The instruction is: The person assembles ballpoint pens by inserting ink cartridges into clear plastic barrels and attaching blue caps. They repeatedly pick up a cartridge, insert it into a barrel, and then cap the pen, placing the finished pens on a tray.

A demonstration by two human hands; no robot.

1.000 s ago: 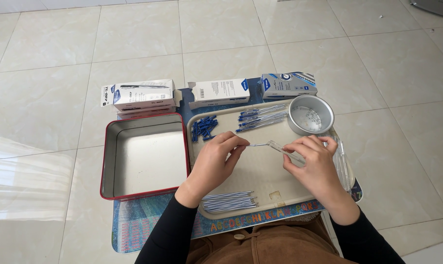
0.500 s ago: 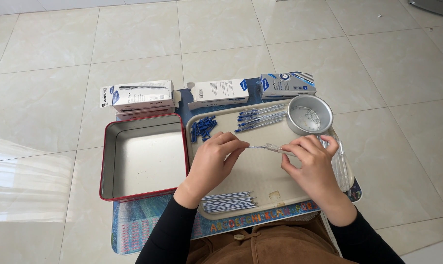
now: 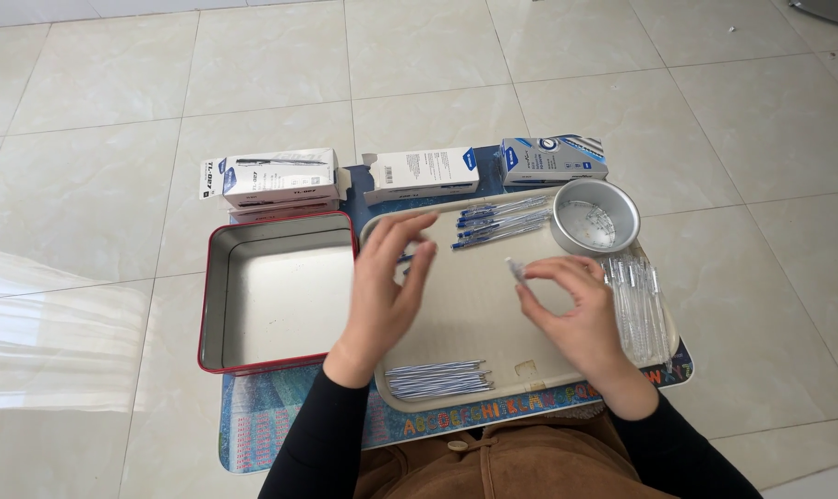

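My left hand (image 3: 387, 286) hovers over the left part of a beige tray (image 3: 479, 319), fingers spread and holding nothing, just above some small blue caps (image 3: 405, 258). My right hand (image 3: 576, 314) is over the tray's middle and pinches a small clear pen piece (image 3: 514, 268) between thumb and fingers. Several blue pens (image 3: 497, 222) lie at the tray's far side. A bundle of thin refills (image 3: 437, 379) rests at the near edge. Clear pen barrels (image 3: 633, 300) lie in a row along the right side.
A round metal tin (image 3: 596, 217) stands at the tray's far right corner. An open red-rimmed rectangular tin (image 3: 280, 291) sits left of the tray. Three pen boxes (image 3: 271, 176) (image 3: 421, 173) (image 3: 553, 159) line the back. A patterned mat (image 3: 280, 425) lies underneath on a tiled floor.
The hands, which held a thin pen part between them, have come apart. My left hand let go and swung left and opened; my right hand keeps a small clear piece.
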